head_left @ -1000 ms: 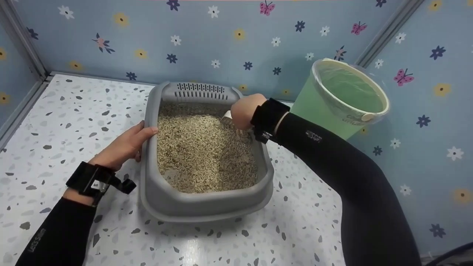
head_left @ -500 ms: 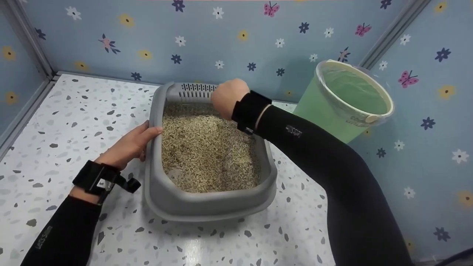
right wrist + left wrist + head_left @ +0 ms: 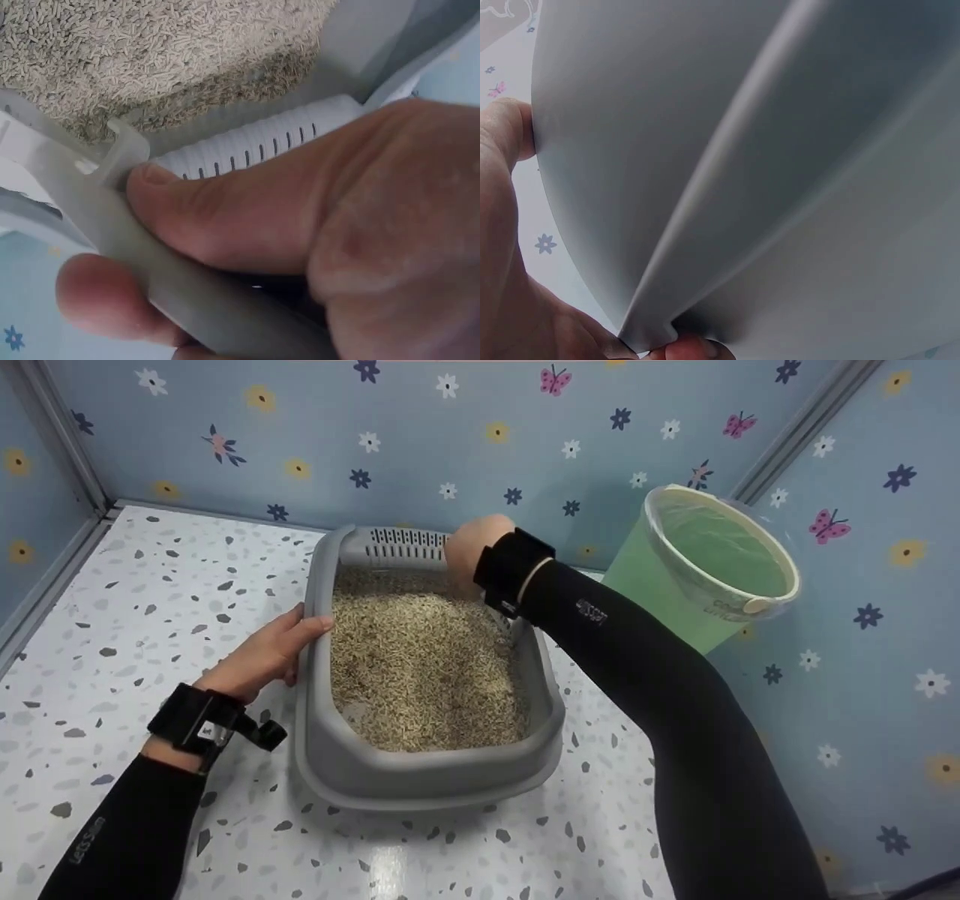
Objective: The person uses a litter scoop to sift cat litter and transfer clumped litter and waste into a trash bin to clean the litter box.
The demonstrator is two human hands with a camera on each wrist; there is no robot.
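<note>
A grey litter box (image 3: 431, 776) with a slotted back wall holds pellet litter (image 3: 420, 660). My left hand (image 3: 262, 652) grips the box's left side, its thumb on the rim. Fingertips curl under a ridge of the box wall (image 3: 705, 165) in the left wrist view. Over the box's back right corner, my right hand (image 3: 476, 547) grips a pale litter scoop by its handle. Thumb and fingers wrap the scoop handle (image 3: 112, 217) in the right wrist view. The right hand and wrist hide most of the scoop in the head view.
A green bin (image 3: 667, 577) with a clear liner and cream rim stands right of the box, near the wall corner. Flower-patterned walls (image 3: 405, 420) enclose the back and sides. The speckled white surface (image 3: 172, 585) extends around the box.
My right hand has moved from the box's right side to the back, then slightly right. Litter on the right side now lies lighter and more even. My left hand keeps its grip.
</note>
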